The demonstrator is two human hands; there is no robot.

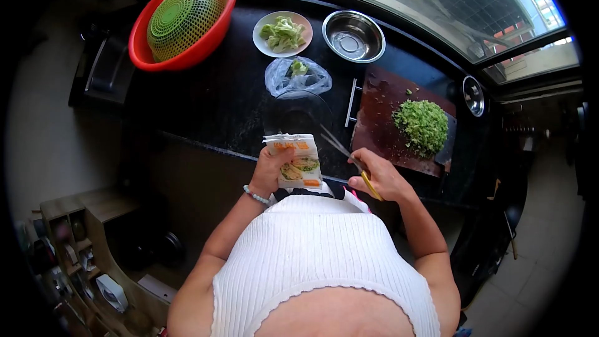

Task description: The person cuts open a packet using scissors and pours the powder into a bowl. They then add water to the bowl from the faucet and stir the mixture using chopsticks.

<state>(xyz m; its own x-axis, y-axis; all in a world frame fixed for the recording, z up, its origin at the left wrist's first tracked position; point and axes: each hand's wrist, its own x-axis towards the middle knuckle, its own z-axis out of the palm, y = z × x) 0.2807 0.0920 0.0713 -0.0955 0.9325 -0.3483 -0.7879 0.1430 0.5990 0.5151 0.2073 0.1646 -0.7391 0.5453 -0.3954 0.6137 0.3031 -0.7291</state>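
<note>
My left hand [269, 171] grips a printed white food packet [302, 165] with food pictured on its front, held upright near the counter's front edge. Scissors [364, 178] with yellow handles are in my right hand [382, 176]; their blades point up and left, slightly apart, beside the packet's top right and not touching it. A dark see-through bowl [298, 112] stands just beyond the packet. Chopped green vegetable [422, 127] is heaped on a reddish-brown cutting board [380, 106] to the right.
Behind the dark bowl lies a plastic bag [321, 80] with a bit of green in it. Farther back are a white plate [258, 32] of leafy pieces, a steel bowl [354, 36], and a red basin [140, 56] holding a green colander [184, 19]. A small metal dish [473, 95] stands right.
</note>
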